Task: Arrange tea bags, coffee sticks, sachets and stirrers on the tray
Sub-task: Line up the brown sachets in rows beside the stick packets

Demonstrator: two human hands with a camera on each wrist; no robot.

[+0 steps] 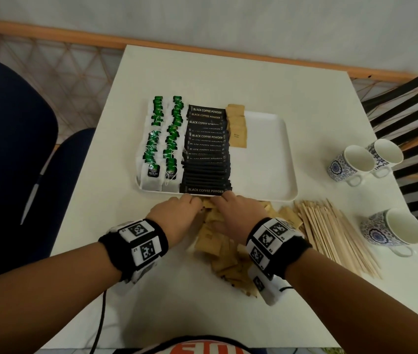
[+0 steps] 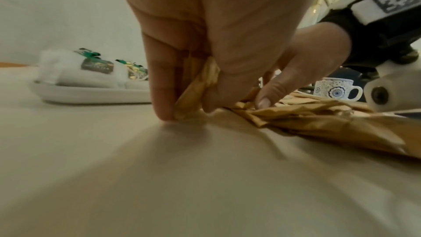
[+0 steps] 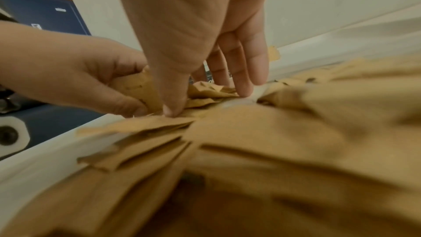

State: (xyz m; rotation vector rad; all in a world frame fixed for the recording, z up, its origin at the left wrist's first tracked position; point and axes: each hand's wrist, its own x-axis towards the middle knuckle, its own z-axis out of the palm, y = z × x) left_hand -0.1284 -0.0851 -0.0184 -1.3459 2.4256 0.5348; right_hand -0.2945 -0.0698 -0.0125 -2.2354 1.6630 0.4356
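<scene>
A white tray (image 1: 266, 154) holds two columns of green tea bags (image 1: 161, 139), a column of black coffee sticks (image 1: 206, 159) and a few brown sachets (image 1: 237, 129) at its far end. A loose pile of brown sachets (image 1: 223, 251) lies on the table in front of the tray. My left hand (image 1: 177, 213) is at the pile's left edge and pinches a small bunch of sachets (image 2: 196, 87) between thumb and fingers. My right hand (image 1: 230, 208) rests on the pile beside it, with its straight fingers (image 3: 243, 82) and thumb touching the sachets. Wooden stirrers (image 1: 330, 233) lie to the right.
Three patterned cups stand at the table's right side: two together (image 1: 351, 167) (image 1: 384, 154) and one nearer (image 1: 392, 231). A blue chair (image 1: 11, 149) is on the left, a black slatted chair (image 1: 412, 111) on the right. The tray's right half is bare.
</scene>
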